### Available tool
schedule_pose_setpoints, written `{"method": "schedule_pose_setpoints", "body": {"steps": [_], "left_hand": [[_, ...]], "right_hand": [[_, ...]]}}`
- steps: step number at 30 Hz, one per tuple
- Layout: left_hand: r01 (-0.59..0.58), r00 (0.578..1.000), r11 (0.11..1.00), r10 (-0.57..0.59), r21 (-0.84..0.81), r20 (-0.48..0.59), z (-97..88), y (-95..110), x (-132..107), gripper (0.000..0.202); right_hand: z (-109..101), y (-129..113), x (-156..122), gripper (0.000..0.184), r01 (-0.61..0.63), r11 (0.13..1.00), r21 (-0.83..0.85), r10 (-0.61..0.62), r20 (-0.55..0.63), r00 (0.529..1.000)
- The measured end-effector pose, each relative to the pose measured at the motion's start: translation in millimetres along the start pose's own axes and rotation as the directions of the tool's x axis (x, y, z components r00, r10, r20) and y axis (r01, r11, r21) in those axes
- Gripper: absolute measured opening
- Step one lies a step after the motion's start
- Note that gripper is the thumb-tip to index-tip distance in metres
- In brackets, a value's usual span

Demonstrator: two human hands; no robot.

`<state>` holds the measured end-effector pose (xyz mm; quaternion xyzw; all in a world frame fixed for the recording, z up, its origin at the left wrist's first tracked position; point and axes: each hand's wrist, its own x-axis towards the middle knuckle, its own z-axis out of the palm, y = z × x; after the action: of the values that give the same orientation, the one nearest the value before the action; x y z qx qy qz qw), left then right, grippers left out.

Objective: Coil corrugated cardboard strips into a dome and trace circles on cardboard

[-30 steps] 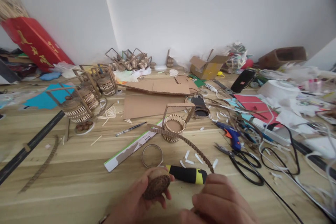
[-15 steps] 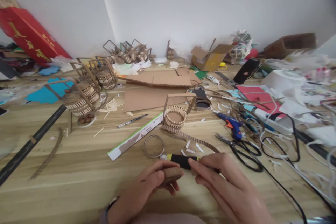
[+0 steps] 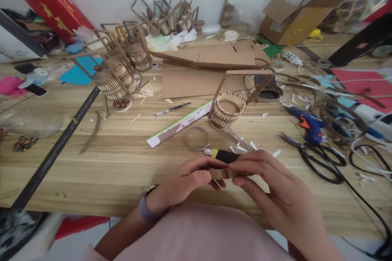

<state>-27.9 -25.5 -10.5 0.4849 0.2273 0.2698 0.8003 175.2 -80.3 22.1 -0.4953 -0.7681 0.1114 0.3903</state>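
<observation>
Just above the table's front edge, my left hand (image 3: 186, 181) grips a small brown cardboard piece (image 3: 223, 173), with thumb on the near side and fingers behind. My right hand (image 3: 275, 187) pinches the same piece at its right end; fingers cover much of it, so its full shape is hidden. Behind the fingers lies a tool with a black and yellow handle (image 3: 226, 156), partly covered by my right hand. Beyond it are a thin ring (image 3: 197, 138) and a small handled basket (image 3: 229, 110), a corrugated strip (image 3: 237, 136) trailing from its base.
To the right lie black-handled scissors (image 3: 321, 157), a blue glue gun (image 3: 308, 124) and loose cables. A printed white strip (image 3: 180, 124) and a pen (image 3: 173, 109) lie left of the basket. Finished small baskets (image 3: 110, 83) stand at left; cardboard sheets (image 3: 196, 79) lie behind.
My hands have come together, and my right fingers now meet the cardboard piece in my left hand. The head view has tilted down, showing the table's front edge.
</observation>
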Motion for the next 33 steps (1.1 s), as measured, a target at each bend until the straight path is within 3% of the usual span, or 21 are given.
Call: {"method": "schedule_pose_setpoints", "body": {"steps": [8, 13, 33], "left_hand": [[-0.028, 0.995, 0.986, 0.012, 0.162, 0.097, -6.3, -1, 0, 0.072], [-0.017, 0.999, 0.957, 0.001, 0.29, 0.054, -9.1, 1, -1, 0.079], [-0.036, 0.999, 0.889, 0.02, 0.457, 0.039, -5.0, 12, -5, 0.062]], "right_hand": [[1, -7, 3, 0.012, -0.035, 0.998, 0.058, 0.034, 0.018, 0.999], [4, -11, 6, 0.014, -0.011, 0.999, 0.03, 0.009, 0.051, 0.999], [8, -19, 8, 0.016, 0.054, 0.999, -0.009, -0.053, 0.084, 0.995]]}}
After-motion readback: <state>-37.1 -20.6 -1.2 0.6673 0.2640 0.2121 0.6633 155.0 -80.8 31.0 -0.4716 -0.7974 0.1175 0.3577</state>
